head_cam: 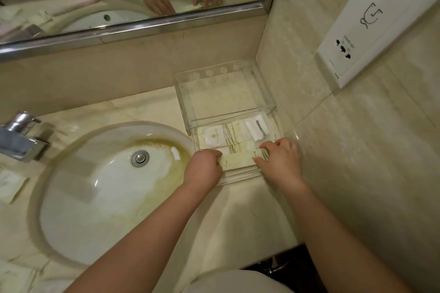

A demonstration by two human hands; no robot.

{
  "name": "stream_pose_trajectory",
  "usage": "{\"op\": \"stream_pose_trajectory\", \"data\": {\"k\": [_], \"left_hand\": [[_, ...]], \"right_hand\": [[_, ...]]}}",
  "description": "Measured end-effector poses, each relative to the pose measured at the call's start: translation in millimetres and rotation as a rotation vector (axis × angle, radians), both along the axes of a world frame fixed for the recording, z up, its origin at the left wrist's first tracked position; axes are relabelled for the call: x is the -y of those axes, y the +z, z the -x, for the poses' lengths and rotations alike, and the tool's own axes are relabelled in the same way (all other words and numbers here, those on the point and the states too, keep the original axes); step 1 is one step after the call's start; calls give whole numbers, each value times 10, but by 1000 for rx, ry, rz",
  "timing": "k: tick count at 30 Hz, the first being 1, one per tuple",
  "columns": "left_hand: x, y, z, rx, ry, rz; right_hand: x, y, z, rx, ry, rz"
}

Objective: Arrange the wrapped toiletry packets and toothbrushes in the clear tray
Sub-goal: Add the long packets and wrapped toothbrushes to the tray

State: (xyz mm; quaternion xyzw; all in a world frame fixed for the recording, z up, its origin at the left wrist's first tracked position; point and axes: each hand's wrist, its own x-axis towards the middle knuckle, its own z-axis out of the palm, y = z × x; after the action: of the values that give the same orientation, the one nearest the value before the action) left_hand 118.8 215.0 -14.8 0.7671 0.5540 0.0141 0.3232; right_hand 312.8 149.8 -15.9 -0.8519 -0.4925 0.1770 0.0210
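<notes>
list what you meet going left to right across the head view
faucet → sink drain → left hand → long packet held at its ends by both hands → right hand → wall socket panel

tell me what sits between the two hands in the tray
A long cream packet, in the head view: the left hand grips one end, the right hand the other.

Cream with brown stripes on the long packet [238, 161]; white with grey emblem on the square packet [212, 137]; yellow-brown staining in the white sink [95, 197].
</notes>
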Motion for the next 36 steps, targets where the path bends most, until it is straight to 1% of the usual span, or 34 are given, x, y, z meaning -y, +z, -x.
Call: {"op": "stream_pose_trajectory", "data": {"k": [5,10,13,15,19,22,29,32,36], "left_hand": [[51,-20,-18,-98,-152,-54],[80,42,8,-136,-253,-64],[116,60,80,-89,-256,-47],[163,99,177,-6,-224,-87],[367,237,579,99,-108,-157],[607,252,1048,91,3,-158],[1466,258,2215,25,367,-163],[1797,215,2623,12,507,-153],[2076,183,3048,33,711,-119]], "right_hand": [[24,-17,59,-72,-1,-15],[11,21,99,1,9,54],[12,53,202,33,-9,75],[22,98,315,50,-34,37],[17,190,726,0,-32,-122],[8,194,1255,-78,131,-148],[234,38,2583,-324,573,-50],[377,-13,3060,-369,731,-18],[563,-43,3606,-395,822,29]]}}
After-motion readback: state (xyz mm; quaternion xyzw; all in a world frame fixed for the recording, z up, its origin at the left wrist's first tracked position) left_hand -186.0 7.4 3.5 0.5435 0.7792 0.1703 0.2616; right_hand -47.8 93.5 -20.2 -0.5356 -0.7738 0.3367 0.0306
